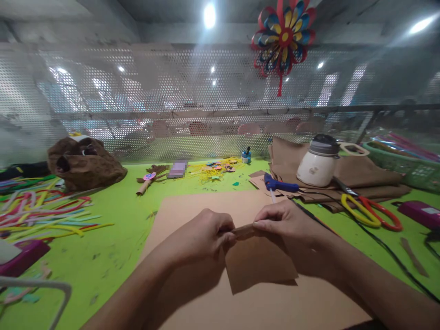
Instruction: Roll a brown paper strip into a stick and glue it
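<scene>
A piece of brown kraft paper [259,263] hangs toward me, its far edge curled into a narrow roll. My left hand [209,233] is closed, pinching the left end of that roll between thumb and fingers. At the right end, my right hand [285,224] pinches the same roll, thumb on top. Beneath both hands lies a large tan sheet of board [192,293]. A blue glue gun [280,184] rests just beyond my right hand, its nozzle end partly hidden.
Scissors with yellow and red handles [373,213], a white jar [318,162] and folded brown paper [367,172] lie to the right. Colourful pipe cleaners [51,213] and a brown bag [84,162] occupy the left. A black cord [381,245] crosses the green table [113,261].
</scene>
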A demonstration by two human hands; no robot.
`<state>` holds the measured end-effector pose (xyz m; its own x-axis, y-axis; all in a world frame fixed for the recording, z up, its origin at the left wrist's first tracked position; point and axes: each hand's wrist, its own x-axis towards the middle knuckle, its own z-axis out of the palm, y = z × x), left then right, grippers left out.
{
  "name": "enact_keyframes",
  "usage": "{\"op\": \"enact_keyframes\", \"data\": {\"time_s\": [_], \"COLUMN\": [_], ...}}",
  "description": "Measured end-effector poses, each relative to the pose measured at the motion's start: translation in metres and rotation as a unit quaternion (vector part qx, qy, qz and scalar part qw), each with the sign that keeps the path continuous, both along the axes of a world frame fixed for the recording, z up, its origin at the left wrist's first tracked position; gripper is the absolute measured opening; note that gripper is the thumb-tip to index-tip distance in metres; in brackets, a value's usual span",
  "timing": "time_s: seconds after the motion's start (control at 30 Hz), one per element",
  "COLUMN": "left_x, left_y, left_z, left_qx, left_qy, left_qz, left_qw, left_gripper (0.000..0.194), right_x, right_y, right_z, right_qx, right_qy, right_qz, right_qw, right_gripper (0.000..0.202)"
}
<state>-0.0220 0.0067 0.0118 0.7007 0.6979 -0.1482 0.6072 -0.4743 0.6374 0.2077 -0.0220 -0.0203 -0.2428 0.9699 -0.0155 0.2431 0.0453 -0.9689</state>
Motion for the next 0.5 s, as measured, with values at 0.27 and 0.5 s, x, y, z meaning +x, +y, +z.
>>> {"op": "enact_keyframes", "data": {"time_s": [0.27, 0.5], "left_x": [-0.003, 0.005], "left_y": [0.014, -0.002], "left_z": [-0.003, -0.019], "left_qx": [-0.189, -0.440], "left_qy": [-0.145, -0.232], "left_qz": [-0.033, -0.081], "left_qw": [0.971, 0.864], "left_gripper": [0.017, 0.028], "right_x": [0.013, 0.005], "right_y": [0.007, -0.014], "right_z": [-0.001, 0.016], "right_qx": [0.052, 0.065], "right_qy": [0.117, 0.099], "right_qz": [-0.068, 0.244], "right_qw": [0.989, 0.963], "right_gripper": [0.039, 0.039]}}
